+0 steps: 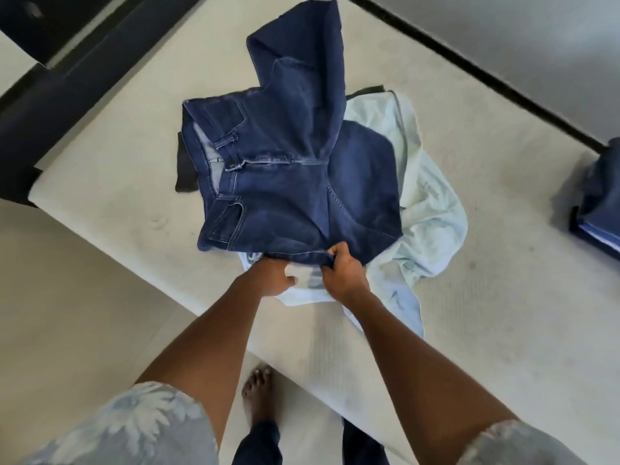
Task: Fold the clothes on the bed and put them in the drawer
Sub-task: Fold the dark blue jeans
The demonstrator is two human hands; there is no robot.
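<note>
Dark blue denim jeans (285,196) lie crumpled on a cream mattress (117,196), one leg thrown toward its far edge. The left hand (276,280) and right hand (345,273) both grip the denim's near edge. Beneath lie a pale blue shirt (429,213) and a black garment (184,172). Folded dark clothes (600,203) sit well apart at right.

Bright, even, diffuse light; the bed (503,297) reads pale and a bit washed out, w/ only soft shadows under the jeans (285,196) hem and folds. Whole frame slightly soft w/ smeary compression; top-left corner and sleeves (134,424) at the btm edge are blurred most. Wide-angle distortion: bed edges bow and tilt toward the corners.
</note>
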